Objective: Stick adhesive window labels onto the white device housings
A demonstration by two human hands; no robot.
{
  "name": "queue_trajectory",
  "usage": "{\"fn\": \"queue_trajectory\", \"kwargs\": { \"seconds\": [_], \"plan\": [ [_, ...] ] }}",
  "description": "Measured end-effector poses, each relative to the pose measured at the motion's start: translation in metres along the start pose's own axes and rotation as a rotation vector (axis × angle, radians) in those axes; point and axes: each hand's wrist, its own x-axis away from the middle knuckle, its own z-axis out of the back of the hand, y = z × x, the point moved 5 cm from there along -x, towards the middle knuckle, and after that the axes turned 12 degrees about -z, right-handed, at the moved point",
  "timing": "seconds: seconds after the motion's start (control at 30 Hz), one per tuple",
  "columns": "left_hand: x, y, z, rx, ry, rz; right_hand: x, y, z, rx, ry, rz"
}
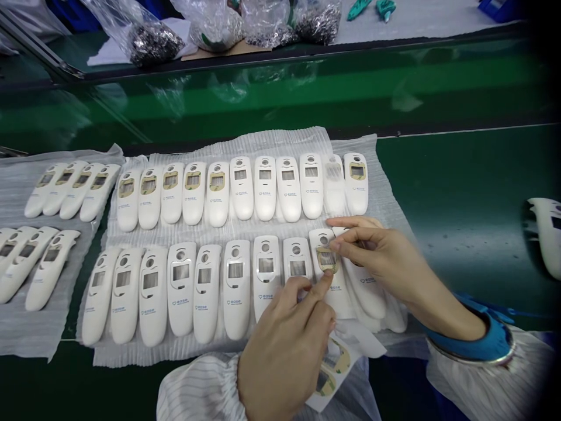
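Note:
Two rows of white plastic handheld housings (pixel 236 286) lie on white foam sheet (pixel 272 143). My left hand (pixel 284 345) and my right hand (pixel 381 257) meet over one housing (pixel 322 242) at the right end of the near row. Both pinch a small gold-rimmed clear window film (pixel 327 260) at its display opening: the left index fingertip presses its lower edge, the right thumb and forefinger hold its upper right corner. Under my left hand lies a backing sheet (pixel 337 356) with gold-rimmed films.
More housings (pixel 72 190) lie on another foam sheet at the left. A green conveyor belt (pixel 460 181) runs behind and to the right. Bags of small metal parts (pixel 153 41) stand beyond it. Another white housing (pixel 547 231) shows at the right edge.

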Motion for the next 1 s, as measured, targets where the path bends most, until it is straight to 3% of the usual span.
{"fn": "queue_trajectory", "kwargs": {
  "seconds": [0.47, 0.83, 1.0],
  "plan": [
    [-0.002, -0.001, -0.001, -0.034, -0.014, 0.009, 0.0, 0.004, -0.001, 0.075, 0.06, 0.039],
    [-0.005, -0.005, 0.001, -0.107, -0.014, 0.028, 0.011, -0.002, -0.004, 0.204, 0.236, 0.283],
    [-0.007, -0.004, 0.001, -0.112, -0.024, 0.024, 0.012, 0.001, -0.006, 0.216, 0.257, 0.293]
  ]
}}
